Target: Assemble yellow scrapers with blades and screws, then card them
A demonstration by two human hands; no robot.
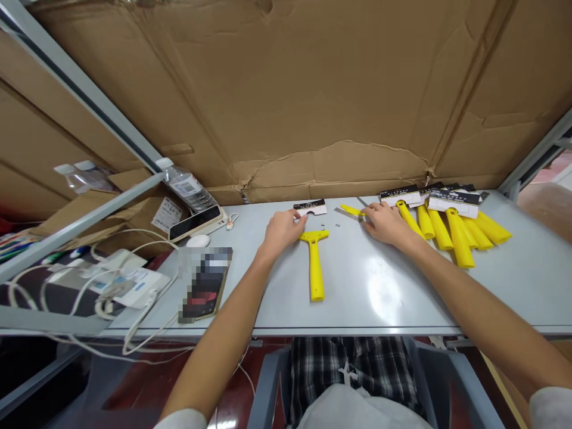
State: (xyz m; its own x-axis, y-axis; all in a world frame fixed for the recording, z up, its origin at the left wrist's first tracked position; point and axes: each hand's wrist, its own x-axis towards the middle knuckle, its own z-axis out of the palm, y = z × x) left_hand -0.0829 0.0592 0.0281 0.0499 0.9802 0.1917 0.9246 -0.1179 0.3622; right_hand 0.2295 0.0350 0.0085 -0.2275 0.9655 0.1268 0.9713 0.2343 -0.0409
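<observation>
A yellow T-shaped scraper handle point(316, 271) lies on the grey table, its crossbar pointing away from me. My left hand point(282, 231) is at the left end of that crossbar, thumb and fingers curled close together; what is between them is hidden. Just beyond it is a black-and-white card point(310, 207). My right hand point(385, 223) rests palm down, fingers apart, over a small yellow piece point(352, 210) and thin metal pieces point(346, 215). Two tiny metal bits point(337, 225) lie between my hands.
Several yellow handles point(460, 247) with cards point(453, 202) are heaped at the right. On the left are a phone point(208, 286), another phone-like device point(195, 223), a water bottle point(190, 187) and white cables point(134, 292). Cardboard point(313, 89) walls the back.
</observation>
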